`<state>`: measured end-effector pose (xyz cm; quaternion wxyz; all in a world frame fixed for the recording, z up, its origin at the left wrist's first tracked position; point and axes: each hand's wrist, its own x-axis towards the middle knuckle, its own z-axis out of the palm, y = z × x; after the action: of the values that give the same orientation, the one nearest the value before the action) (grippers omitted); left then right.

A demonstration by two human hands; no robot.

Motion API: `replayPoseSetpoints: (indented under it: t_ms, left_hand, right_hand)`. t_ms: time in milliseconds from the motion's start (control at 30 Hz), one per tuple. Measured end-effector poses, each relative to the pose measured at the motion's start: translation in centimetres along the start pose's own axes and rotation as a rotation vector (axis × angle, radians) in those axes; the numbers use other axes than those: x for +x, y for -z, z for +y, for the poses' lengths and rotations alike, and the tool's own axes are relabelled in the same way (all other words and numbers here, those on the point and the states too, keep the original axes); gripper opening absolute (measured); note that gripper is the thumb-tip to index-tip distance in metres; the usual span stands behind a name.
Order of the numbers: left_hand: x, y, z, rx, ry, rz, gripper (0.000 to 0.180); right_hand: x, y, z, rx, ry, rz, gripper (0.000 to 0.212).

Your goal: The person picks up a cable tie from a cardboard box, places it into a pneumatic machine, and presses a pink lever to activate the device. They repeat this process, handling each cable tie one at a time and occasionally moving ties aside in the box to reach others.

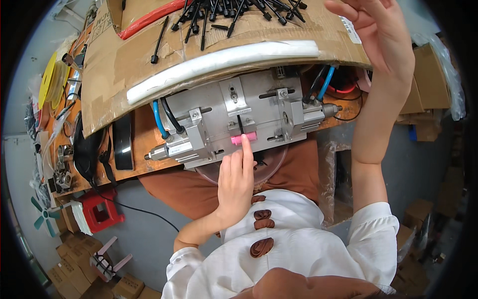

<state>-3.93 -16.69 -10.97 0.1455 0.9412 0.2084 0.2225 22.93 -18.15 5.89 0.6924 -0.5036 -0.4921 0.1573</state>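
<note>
My left hand point(236, 177) reaches up to a metal fixture point(214, 107), its index finger stretched out onto a small pink block point(243, 138). A thin black rod point(241, 124) stands in line with the block, running up towards a slotted metal plate point(234, 97). The other fingers lie alongside, and no held thing shows. Raised at the upper right, my right hand point(383, 37) is over the edge of the cardboard point(328, 30). Its fingers are apart and partly cut off by the picture's top edge; nothing is visible in them.
Many black bolt-like rods point(231, 12) lie on the cardboard above a white padded strip point(224, 65). Pneumatic cylinders point(172, 149) with blue hoses point(160, 119) flank the fixture. Below it, a clear bowl point(271, 172) rests at my lap. A red stool point(102, 212) stands left.
</note>
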Motion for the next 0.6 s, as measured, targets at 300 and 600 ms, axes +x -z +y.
replayPoseSetpoints:
  t_ms: [300,600]
  left_hand:
    - [0.0,-0.8,0.2,0.097,-0.013,0.002,0.061]
    - [2.5,3.4,-1.6,-0.099,-0.014,0.007,0.074]
  right_hand:
    - [-4.9,0.6,-1.2,0.142,0.088,0.066,0.023]
    - [-17.0,-5.3,3.8,-0.599,0.241,-0.169,0.046]
